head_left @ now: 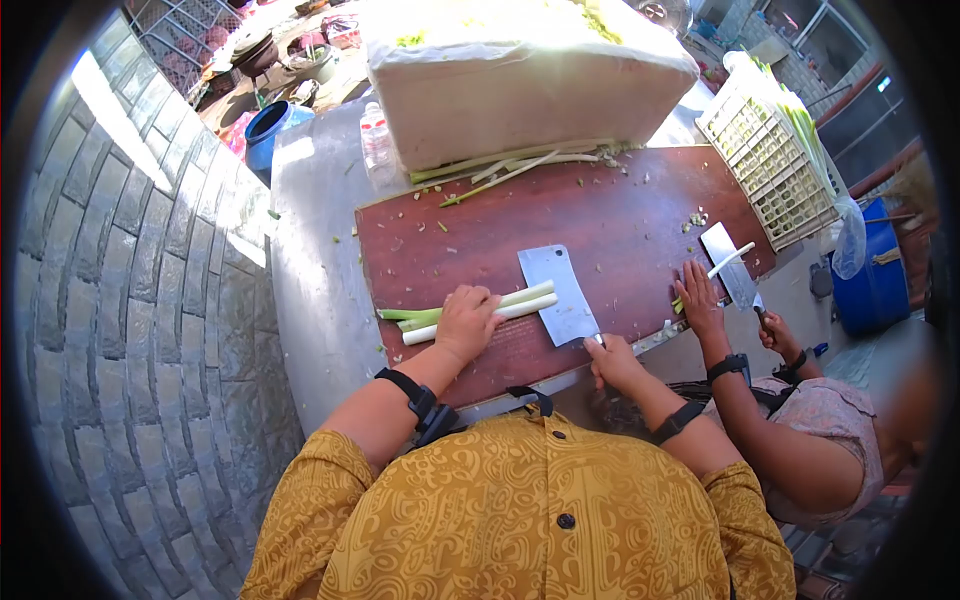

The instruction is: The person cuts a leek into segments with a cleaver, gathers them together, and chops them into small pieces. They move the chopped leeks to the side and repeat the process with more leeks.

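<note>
My left hand point(468, 322) is closed over a small bunch of spring onions point(528, 300), pressing them on the reddish-brown board point(450, 250). Their green parts point left and the white ends stick out to the right of my fingers. In my right hand point(617, 365) is the handle of a cleaver point(568, 298), gripped in closed fingers. Its broad blade lies nearly flat in view, overlapping the tips of the white ends. Small chopped bits are scattered over the board.
To the right, another person's hand point(700, 298) holds stalks beside a second cleaver point(728, 262). Several stalks point(510, 168) lie along the board's far edge before a large white-covered block point(510, 110). A plastic crate point(765, 150) stands back right; bottles point(375, 140) stand back left.
</note>
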### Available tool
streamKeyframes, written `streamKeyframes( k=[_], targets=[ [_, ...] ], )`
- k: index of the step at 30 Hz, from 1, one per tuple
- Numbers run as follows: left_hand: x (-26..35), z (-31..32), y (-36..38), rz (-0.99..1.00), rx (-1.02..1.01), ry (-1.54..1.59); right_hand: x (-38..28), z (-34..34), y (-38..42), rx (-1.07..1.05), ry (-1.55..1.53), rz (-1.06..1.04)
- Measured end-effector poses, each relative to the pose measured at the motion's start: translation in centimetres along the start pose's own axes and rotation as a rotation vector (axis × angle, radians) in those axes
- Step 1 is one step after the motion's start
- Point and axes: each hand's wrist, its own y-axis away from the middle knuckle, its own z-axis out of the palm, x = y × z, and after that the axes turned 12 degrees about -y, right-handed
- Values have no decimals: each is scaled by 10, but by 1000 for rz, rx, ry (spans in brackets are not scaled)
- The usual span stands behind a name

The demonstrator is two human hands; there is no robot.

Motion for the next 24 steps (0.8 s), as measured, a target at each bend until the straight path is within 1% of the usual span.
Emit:
streamKeyframes(
  k=[7, 10, 13, 18, 24],
  targets=[
    [2, 1, 0, -10, 32, 15, -4, 27, 1, 12, -42, -11],
    [0, 2, 1, -1, 45, 24, -7, 40, 1, 20, -10, -24],
    [2, 0, 1, 1, 54, 26, -12, 46, 5, 53, -3, -22],
    [2, 2, 2, 17, 83, 7, -8, 58, 10, 50, -35, -26],
    [1, -2, -1, 4, 36, 36, -3, 67, 11, 106, -53, -34]
  ],
)
